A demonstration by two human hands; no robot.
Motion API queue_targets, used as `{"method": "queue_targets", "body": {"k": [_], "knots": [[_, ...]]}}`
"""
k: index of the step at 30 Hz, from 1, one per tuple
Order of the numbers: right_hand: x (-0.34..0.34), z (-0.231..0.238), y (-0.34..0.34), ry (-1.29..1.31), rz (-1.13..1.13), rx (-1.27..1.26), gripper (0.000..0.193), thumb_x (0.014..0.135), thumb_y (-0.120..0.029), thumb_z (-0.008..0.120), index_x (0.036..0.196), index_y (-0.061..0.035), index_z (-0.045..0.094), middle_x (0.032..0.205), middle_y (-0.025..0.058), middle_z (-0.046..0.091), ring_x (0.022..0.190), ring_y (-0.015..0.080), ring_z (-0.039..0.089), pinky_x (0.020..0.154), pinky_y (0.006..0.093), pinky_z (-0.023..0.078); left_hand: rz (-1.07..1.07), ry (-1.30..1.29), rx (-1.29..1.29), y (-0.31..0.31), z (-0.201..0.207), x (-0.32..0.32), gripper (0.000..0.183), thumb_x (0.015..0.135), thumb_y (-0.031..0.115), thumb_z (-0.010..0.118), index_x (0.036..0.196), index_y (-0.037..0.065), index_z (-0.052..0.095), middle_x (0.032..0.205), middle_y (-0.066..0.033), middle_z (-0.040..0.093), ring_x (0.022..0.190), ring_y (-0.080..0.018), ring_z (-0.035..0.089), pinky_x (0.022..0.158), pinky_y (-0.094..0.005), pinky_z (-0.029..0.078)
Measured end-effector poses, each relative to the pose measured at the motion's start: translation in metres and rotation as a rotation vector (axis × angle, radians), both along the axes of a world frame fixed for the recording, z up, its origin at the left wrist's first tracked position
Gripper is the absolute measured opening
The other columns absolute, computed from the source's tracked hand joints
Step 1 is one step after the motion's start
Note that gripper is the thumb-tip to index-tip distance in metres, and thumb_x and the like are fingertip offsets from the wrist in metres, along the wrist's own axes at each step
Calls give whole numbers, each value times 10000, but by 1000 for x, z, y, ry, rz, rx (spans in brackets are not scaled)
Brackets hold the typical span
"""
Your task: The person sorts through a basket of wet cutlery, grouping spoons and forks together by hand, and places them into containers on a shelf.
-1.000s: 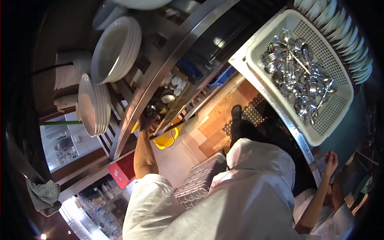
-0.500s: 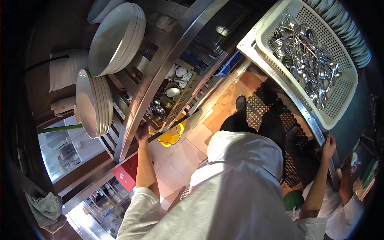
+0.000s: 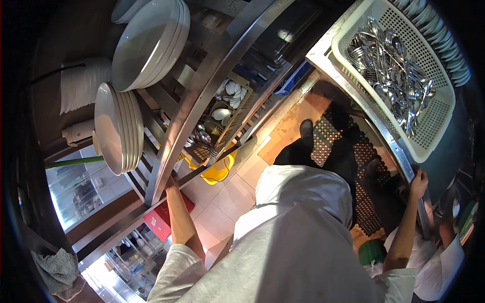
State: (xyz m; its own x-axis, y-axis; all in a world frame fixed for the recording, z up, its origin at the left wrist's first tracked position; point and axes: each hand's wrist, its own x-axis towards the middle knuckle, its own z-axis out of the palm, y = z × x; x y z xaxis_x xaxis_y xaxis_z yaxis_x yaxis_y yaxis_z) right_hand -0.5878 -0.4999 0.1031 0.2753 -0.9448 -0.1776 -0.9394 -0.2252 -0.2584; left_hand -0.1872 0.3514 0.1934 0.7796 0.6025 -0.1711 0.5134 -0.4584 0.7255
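My left hand (image 3: pixel 172 182) is at the near end of the steel shelf rail (image 3: pixel 199 93), and its fingers are hidden behind the metal. Beyond it, on a lower level, sits a brown basket (image 3: pixel 234 118) of spoons and small white dishes. My right hand (image 3: pixel 419 184) is closed around the metal edge (image 3: pixel 396 154) of the counter at the right. Just past that hand stands a cream perforated basket (image 3: pixel 435 132), heaped with forks and spoons (image 3: pixel 394 76).
Stacked white plates (image 3: pixel 118 130) and deep bowls (image 3: pixel 147 48) stand on the left shelf. Below are a yellow container (image 3: pixel 218 172) and a red box (image 3: pixel 160 219). A black rubber mat (image 3: pixel 366 202) covers part of the floor. A co-worker's sleeve (image 3: pixel 438 270) is at lower right.
My left hand has drawn back from beside the brown basket toward the near end of the shelf rail. The right hand remains at the counter edge.
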Motion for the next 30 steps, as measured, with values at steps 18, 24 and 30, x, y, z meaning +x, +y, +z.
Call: {"method": "queue_targets", "body": {"k": [18, 24, 30], "knots": [[-4, -7, -5, -33, -2, -44, 389, 917, -370, 528, 1058, -39, 675, 1007, 182, 690, 965, 367, 646, 841, 418, 466, -44, -12, 12, -6, 1, 24, 377, 940, 280, 607, 1208, 16, 584, 1081, -108, 653, 895, -246, 643, 796, -384, 518], [-6, -8, -6, -48, -28, -64, 391, 917, -368, 523, 1061, -37, 674, 1003, 186, 687, 953, 374, 644, 835, 421, 467, -50, -14, 18, -7, -1, 30, 372, 946, 283, 597, 1202, 14, 587, 1086, -113, 654, 912, -250, 640, 809, -387, 514], [-8, -13, -11, -21, -10, -38, 427, 914, -392, 520, 1089, -30, 664, 1021, 200, 680, 987, 386, 639, 850, 452, 461, -72, -22, 32, -16, -5, 45, 368, 952, 286, 587, 1197, 12, 590, 1090, -119, 654, 928, -254, 637, 823, -389, 509]]}}
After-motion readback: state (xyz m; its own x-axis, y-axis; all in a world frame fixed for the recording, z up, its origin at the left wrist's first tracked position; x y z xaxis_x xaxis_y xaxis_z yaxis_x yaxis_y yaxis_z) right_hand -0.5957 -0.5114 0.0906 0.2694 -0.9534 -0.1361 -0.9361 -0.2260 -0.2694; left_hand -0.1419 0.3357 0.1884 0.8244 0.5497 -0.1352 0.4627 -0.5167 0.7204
